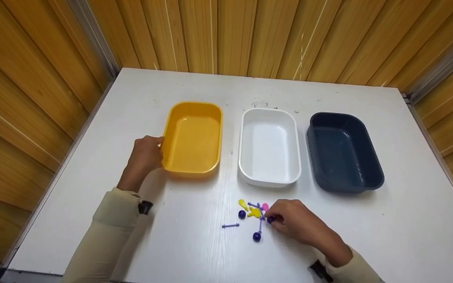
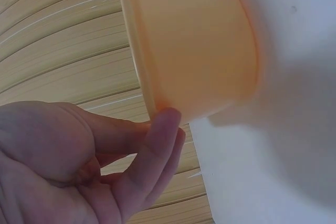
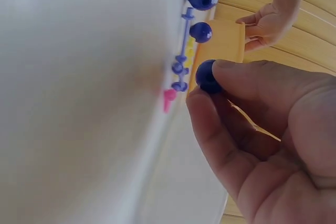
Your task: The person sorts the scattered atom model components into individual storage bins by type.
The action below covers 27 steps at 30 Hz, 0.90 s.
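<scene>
My left hand (image 1: 146, 155) pinches the rim of a yellow plastic bin (image 1: 197, 137) at its left side. In the left wrist view, the thumb and fingertips meet at the edge of the bin's wall (image 2: 194, 45). Between thumb and fingertips my right hand (image 1: 299, 222) holds a dark blue ball (image 3: 206, 78), just right of a small group of toy parts. That group has two more dark blue balls, one (image 1: 242, 214) at its left and one (image 1: 256, 236) at its front, purple rods (image 1: 230, 225), yellow pieces (image 1: 254, 212) and a pink piece (image 1: 265, 206).
A white bin (image 1: 269, 149) stands right of the yellow one, and a dark navy bin (image 1: 340, 157) stands farther right. All three are on a white table (image 1: 187, 239), with wood-patterned panels (image 1: 234, 35) behind and at both sides.
</scene>
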### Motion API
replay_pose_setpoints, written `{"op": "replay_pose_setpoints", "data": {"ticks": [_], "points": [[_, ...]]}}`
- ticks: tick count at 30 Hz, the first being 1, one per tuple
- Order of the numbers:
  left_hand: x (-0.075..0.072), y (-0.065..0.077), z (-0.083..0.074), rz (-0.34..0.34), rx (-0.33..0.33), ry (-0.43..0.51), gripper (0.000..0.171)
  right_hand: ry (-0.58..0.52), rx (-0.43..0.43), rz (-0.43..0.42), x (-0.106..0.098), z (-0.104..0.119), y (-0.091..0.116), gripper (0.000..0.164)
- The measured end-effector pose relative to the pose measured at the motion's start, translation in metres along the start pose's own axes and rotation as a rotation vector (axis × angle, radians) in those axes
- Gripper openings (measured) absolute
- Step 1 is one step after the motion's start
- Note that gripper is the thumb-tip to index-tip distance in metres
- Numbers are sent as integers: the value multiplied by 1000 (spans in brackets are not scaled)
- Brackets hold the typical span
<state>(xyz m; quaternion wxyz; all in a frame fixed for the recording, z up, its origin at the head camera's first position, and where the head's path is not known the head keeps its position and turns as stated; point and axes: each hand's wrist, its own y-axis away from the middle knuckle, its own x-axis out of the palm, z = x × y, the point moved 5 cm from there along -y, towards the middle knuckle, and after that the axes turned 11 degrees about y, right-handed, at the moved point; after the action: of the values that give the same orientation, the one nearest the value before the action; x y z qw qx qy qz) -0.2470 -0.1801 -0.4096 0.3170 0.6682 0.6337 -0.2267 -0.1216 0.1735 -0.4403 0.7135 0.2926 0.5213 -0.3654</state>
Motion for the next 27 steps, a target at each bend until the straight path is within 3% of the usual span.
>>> {"op": "replay_pose_setpoints", "data": {"ticks": [12, 17, 27], "points": [[2, -4, -1, 31, -69, 31, 44, -45, 17, -45, -16, 15, -41, 21], [3, -2, 3, 51, -129, 102, 48, -53, 50, -51, -22, 24, -62, 21], [2, -1, 4, 65, -166, 129, 51, -34, -38, -157, -30, 42, -107, 18]]}}
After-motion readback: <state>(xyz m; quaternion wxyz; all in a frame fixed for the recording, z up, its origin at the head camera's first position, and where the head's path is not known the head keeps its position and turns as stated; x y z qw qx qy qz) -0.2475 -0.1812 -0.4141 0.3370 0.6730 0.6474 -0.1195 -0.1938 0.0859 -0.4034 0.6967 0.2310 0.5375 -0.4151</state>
